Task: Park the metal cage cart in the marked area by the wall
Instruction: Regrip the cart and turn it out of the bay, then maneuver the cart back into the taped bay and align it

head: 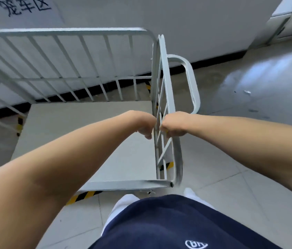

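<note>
The metal cage cart (87, 137) is pale grey, with a flat deck and barred sides, and stands close to the white wall. Its near side panel (163, 97) runs away from me and carries a looped handle (192, 83) on the outside. My left hand (146, 125) is closed on that panel from the inside. My right hand (173, 125) grips the same panel from the outside, right beside the left. Yellow and black floor tape (82, 195) shows under the cart's near edge and at its corners. A paper sign (25, 8) with handwritten characters hangs on the wall above.
The white wall with a black skirting (213, 59) runs behind the cart. Grey tiled floor (249, 105) stretches to the right. A door or window frame (288, 18) stands at the upper right. My dark blue shirt and white shoes fill the bottom.
</note>
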A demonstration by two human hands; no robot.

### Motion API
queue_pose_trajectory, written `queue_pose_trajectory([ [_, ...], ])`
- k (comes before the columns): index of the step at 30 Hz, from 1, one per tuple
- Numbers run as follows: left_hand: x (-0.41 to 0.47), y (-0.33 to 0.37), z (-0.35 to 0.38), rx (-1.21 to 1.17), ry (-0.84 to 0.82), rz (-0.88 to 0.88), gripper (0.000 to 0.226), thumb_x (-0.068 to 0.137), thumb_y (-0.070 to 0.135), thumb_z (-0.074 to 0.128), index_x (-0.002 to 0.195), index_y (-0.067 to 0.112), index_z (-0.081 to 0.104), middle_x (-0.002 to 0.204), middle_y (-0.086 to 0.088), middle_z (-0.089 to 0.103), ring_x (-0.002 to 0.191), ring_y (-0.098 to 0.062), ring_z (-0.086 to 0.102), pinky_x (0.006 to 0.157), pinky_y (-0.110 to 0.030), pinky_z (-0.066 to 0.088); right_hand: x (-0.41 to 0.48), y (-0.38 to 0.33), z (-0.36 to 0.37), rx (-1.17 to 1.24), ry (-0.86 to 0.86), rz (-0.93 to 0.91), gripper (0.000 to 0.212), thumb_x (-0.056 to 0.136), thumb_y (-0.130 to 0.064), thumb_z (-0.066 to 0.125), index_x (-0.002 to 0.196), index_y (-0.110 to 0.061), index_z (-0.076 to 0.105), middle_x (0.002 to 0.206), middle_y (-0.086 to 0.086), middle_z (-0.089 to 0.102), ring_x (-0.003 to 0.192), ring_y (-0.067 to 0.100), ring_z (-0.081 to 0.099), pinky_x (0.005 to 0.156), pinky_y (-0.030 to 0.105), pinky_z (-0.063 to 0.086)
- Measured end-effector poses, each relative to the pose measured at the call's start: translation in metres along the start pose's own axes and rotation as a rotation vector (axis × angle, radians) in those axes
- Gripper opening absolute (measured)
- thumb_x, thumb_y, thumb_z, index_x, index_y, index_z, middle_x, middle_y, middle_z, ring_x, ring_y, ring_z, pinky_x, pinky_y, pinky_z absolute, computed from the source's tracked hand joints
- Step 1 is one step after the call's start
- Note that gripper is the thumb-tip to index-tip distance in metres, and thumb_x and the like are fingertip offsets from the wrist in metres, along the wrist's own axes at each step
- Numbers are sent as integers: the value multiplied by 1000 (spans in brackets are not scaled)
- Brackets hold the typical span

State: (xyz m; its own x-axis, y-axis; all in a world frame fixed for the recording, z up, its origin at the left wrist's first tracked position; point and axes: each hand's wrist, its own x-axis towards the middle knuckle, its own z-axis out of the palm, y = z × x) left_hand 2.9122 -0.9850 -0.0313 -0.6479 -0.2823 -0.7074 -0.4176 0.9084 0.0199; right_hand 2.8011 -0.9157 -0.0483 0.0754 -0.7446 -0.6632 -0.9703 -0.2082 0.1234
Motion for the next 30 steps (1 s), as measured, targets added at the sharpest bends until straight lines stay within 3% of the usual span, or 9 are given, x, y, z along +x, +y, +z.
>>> queue_pose_trajectory([
  [5, -4, 33, 6, -234, 39, -243, 31, 92, 33, 59, 93, 2, 64, 91, -9, 57, 89, -34, 59, 84, -40, 50, -2, 21, 18, -155, 24, -254, 31, 90, -30, 54, 115, -13, 62, 109, 10, 66, 102, 34, 62, 83, 38, 54],
  [8, -11, 69, 27, -366, 19, -389, 37, 91, 34, 60, 66, 8, 51, 82, -8, 57, 81, -31, 55, 82, -39, 52, -16, 27, 40, -248, 90, -387, 29, 91, -34, 49, 108, -15, 62, 110, 7, 64, 107, 31, 60, 85, 38, 53],
  [10, -21, 89, 40, -475, 28, -464, 32, 90, 33, 61, 73, 8, 53, 72, -5, 54, 79, -28, 52, 81, -38, 51, -25, 27, 46, -242, 114, -431, 40, 91, -42, 51, 116, -12, 61, 117, 8, 61, 113, 29, 57, 89, 38, 51],
  [12, -33, 105, 58, -547, 17, -526, 30, 90, 32, 63, 91, 1, 64, 81, -7, 60, 81, -28, 53, 78, -35, 48, -32, 23, 50, -208, 108, -450, 48, 89, -50, 53, 116, -11, 61, 117, 9, 60, 112, 29, 57, 89, 38, 51],
  [15, -45, 117, 89, -613, 15, -612, 42, 87, 35, 65, 114, 2, 66, 103, -12, 67, 91, -28, 62, 80, -34, 49, -34, 10, 54, -142, 56, -463, 48, 89, -54, 53, 102, -10, 62, 105, 10, 65, 99, 31, 62, 80, 35, 52],
  [17, -51, 124, 104, -644, 21, -639, 46, 89, 35, 64, 121, 2, 62, 102, -11, 64, 89, -26, 58, 78, -34, 48, -38, -4, 60, -138, 34, -478, 46, 89, -53, 54, 98, -8, 63, 93, 10, 64, 87, 30, 60, 70, 31, 47],
  [21, -58, 133, 123, -673, 132, -650, 33, 90, 25, 62, 115, 3, 64, 110, -15, 67, 94, -31, 60, 77, -34, 47, -40, -25, 74, -119, 21, -459, 44, 89, -49, 58, 99, -7, 66, 83, 8, 59, 76, 27, 54, 64, 28, 39],
  [25, -62, 142, 136, -676, 261, -671, 25, 90, 19, 56, 109, 4, 63, 110, -16, 63, 100, -35, 61, 79, -37, 49, -37, -33, 86, -111, 68, -440, 42, 90, -44, 60, 99, -4, 65, 81, 9, 56, 77, 28, 54, 65, 28, 38],
  [30, -58, 144, 140, -653, 275, -721, 22, 91, 16, 55, 110, 7, 63, 108, -14, 65, 100, -34, 61, 83, -39, 53, -32, -32, 91, -103, 90, -461, 40, 91, -42, 58, 103, -5, 67, 83, 10, 60, 84, 29, 62, 67, 29, 43],
])
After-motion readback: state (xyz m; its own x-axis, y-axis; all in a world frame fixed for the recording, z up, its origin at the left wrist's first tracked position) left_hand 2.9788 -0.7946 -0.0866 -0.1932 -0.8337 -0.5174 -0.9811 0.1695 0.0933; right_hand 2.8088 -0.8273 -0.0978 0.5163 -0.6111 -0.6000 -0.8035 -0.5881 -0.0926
